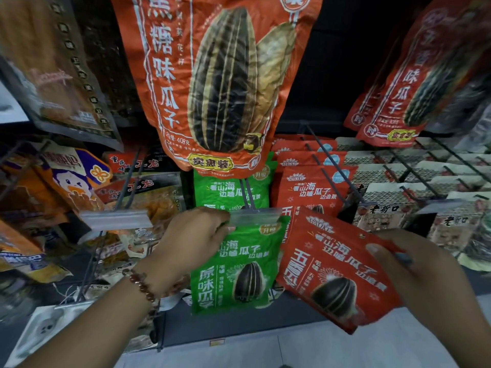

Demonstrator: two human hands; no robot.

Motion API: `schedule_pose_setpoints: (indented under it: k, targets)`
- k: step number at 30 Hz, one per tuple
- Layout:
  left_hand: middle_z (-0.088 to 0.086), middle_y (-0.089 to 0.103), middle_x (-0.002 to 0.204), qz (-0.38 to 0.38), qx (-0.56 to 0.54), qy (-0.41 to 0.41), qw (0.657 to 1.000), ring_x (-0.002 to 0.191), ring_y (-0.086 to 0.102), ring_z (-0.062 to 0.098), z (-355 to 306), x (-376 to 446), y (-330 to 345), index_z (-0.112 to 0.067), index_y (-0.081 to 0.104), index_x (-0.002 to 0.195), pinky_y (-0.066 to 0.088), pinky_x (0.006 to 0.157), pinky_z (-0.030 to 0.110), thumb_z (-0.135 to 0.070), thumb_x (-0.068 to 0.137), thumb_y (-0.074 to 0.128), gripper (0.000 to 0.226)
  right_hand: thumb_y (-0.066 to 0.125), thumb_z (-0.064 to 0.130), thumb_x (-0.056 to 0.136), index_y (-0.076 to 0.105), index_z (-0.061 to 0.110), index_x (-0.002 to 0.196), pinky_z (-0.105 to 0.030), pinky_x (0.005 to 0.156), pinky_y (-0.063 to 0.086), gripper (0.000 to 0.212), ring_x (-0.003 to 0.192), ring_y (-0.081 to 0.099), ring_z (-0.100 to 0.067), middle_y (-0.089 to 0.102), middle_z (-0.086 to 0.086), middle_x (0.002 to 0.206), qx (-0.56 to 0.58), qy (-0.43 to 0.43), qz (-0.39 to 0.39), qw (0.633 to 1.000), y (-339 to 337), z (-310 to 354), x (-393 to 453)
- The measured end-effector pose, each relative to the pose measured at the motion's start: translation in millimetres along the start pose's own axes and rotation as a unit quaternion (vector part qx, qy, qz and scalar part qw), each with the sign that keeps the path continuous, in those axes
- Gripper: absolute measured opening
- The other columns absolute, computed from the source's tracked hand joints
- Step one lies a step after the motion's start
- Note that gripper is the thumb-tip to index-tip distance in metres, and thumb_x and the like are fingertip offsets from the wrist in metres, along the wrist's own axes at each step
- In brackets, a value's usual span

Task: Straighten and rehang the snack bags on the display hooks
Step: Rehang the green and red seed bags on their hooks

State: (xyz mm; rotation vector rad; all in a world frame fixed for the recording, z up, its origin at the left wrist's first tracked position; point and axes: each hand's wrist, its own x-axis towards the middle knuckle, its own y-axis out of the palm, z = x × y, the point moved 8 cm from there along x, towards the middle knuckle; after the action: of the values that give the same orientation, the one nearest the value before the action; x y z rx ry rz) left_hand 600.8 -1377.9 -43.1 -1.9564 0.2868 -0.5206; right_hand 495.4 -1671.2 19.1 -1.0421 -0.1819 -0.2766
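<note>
Red snack bag (337,269), off its hook and tilted at near right, is pinched at its right edge by the right hand (414,274). Left hand (191,243) grips the green bag (239,269) top by its hook's clear tag (252,216). Light, crinkly, slippery film: best held by the stiffer header, I judge. Large orange bag (218,83) hangs beyond.

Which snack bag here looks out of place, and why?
The red bag in the right hand is off its hook and tilted, unlike the red bags hanging straight behind it. The left hand holds the green bag.
</note>
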Motion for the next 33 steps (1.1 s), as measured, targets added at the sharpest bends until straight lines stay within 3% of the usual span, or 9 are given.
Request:
schedule_pose_setpoints:
  k: [4, 8, 14, 18, 21, 25, 29, 33]
  targets:
    - [-0.004, 0.064, 0.074, -0.028, -0.009, 0.010, 1.000, 0.068, 0.059, 0.016, -5.4, 7.4, -10.2, -0.019, 0.067, 0.081, 0.049, 0.056, 0.031, -0.014, 0.088, 0.064, 0.009, 0.057, 0.049, 0.091, 0.064, 0.036, 0.086, -0.032, 0.050, 0.054, 0.015, 0.067, 0.066, -0.003, 0.069, 0.015, 0.077, 0.003, 0.010, -0.001, 1.000, -3.6, -5.6, -1.8]
    - [-0.004, 0.065, 0.076, -0.019, -0.051, -0.002, 0.999, 0.068, 0.056, 0.016, -2.1, 18.7, -11.5, -0.018, 0.073, 0.098, 0.049, 0.063, 0.032, -0.003, 0.082, 0.057, 0.027, 0.052, 0.057, 0.088, 0.059, 0.046, 0.094, -0.037, 0.053, 0.056, 0.014, 0.074, 0.065, 0.003, 0.066, 0.028, 0.089, 0.030, 0.030, 0.005, 0.999, 0.6, -7.3, -6.1]
    - [-0.006, 0.063, 0.070, -0.030, -0.080, -0.029, 0.996, 0.062, 0.058, 0.013, 3.1, 23.5, -5.2, -0.019, 0.069, 0.086, 0.038, 0.053, 0.025, -0.010, 0.087, 0.060, 0.013, 0.047, 0.058, 0.089, 0.063, 0.042, 0.084, -0.039, 0.058, 0.056, 0.023, 0.074, 0.065, 0.002, 0.065, 0.029, 0.090, 0.024, 0.038, 0.043, 0.998, 13.8, -2.0, -9.8]
    - [-0.008, 0.058, 0.060, -0.058, -0.082, -0.064, 0.993, 0.053, 0.054, 0.008, 15.3, 29.1, 0.2, -0.023, 0.062, 0.081, 0.033, 0.045, 0.024, -0.034, 0.098, 0.055, 0.021, 0.053, 0.049, 0.083, 0.064, 0.041, 0.088, -0.034, 0.061, 0.057, 0.015, 0.074, 0.066, 0.003, 0.066, 0.028, 0.088, 0.052, 0.064, 0.081, 0.993, 24.5, -5.8, -14.8]
    - [-0.007, 0.054, 0.062, -0.085, -0.031, -0.079, 0.993, 0.058, 0.053, 0.013, 19.8, 40.4, -0.3, -0.021, 0.057, 0.076, 0.030, 0.048, 0.027, -0.037, 0.098, 0.052, 0.027, 0.053, 0.051, 0.083, 0.064, 0.039, 0.089, -0.026, 0.060, 0.054, 0.017, 0.073, 0.066, 0.005, 0.070, 0.018, 0.080, 0.051, 0.070, 0.106, 0.991, 34.7, -1.9, -15.9]
    - [0.000, 0.055, 0.069, -0.143, 0.008, -0.069, 0.987, 0.071, 0.054, 0.025, 20.6, 44.9, -1.7, -0.018, 0.054, 0.073, 0.030, 0.056, 0.030, -0.031, 0.096, 0.056, 0.027, 0.045, 0.062, 0.078, 0.065, 0.037, 0.093, -0.026, 0.062, 0.055, 0.035, 0.074, 0.066, 0.001, 0.068, 0.019, 0.084, 0.017, 0.060, 0.128, 0.990, 46.0, 2.2, -18.2]
    - [0.007, 0.068, 0.086, -0.184, 0.004, -0.034, 0.982, 0.081, 0.057, 0.028, 17.2, 36.6, 1.3, -0.011, 0.069, 0.097, 0.042, 0.067, 0.033, -0.021, 0.093, 0.060, 0.014, 0.041, 0.064, 0.078, 0.066, 0.036, 0.099, -0.023, 0.064, 0.053, 0.043, 0.076, 0.065, 0.002, 0.068, 0.020, 0.087, -0.001, 0.051, 0.136, 0.989, 52.6, 2.2, -20.0]
    - [0.011, 0.059, 0.115, -0.199, 0.020, -0.026, 0.980, 0.108, 0.050, 0.029, 17.3, 15.9, 4.7, -0.010, 0.058, 0.128, 0.045, 0.093, 0.045, -0.013, 0.087, 0.057, 0.041, 0.047, 0.058, 0.083, 0.065, 0.036, 0.096, -0.025, 0.063, 0.055, 0.031, 0.076, 0.066, 0.000, 0.069, 0.018, 0.088, -0.001, 0.037, 0.121, 0.992, 54.4, 0.4, -20.3]
